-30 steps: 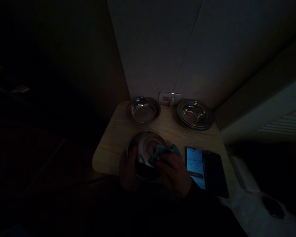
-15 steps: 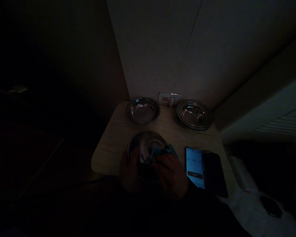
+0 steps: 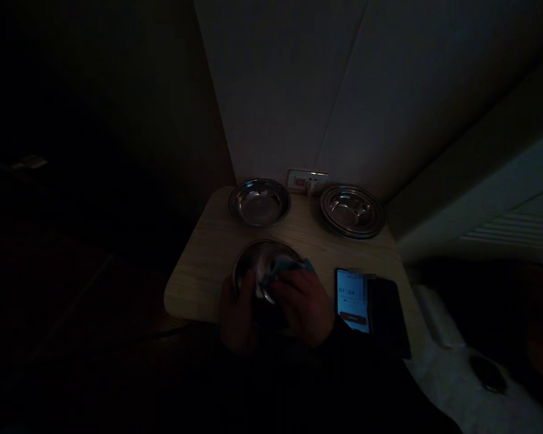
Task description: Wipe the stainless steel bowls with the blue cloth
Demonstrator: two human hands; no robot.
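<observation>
A shiny metal bowl [image 3: 244,260] is at the near edge of the small wooden table, tilted a little toward me. My left hand [image 3: 238,313] grips its left rim, thumb over the inside. In my right hand [image 3: 305,304] is a bluish-green cloth [image 3: 287,265], pressed against the inside of the bowl. The fingers are bent over the cloth and hide part of it. Dim light leaves the lower side of the bowl and both wrists hard to make out.
Behind stand a metal dish [image 3: 259,208] on the left and a stack of metal bowls [image 3: 350,214] on the right. A lit phone [image 3: 352,304] lies by a dark flat object [image 3: 389,316] on the wooden table [image 3: 194,277]. A wall socket [image 3: 306,181] holds a plug.
My right hand and the cloth have shifted slightly left and up within the bowl. My left hand keeps its hold on the rim. The whole view has moved slightly.
</observation>
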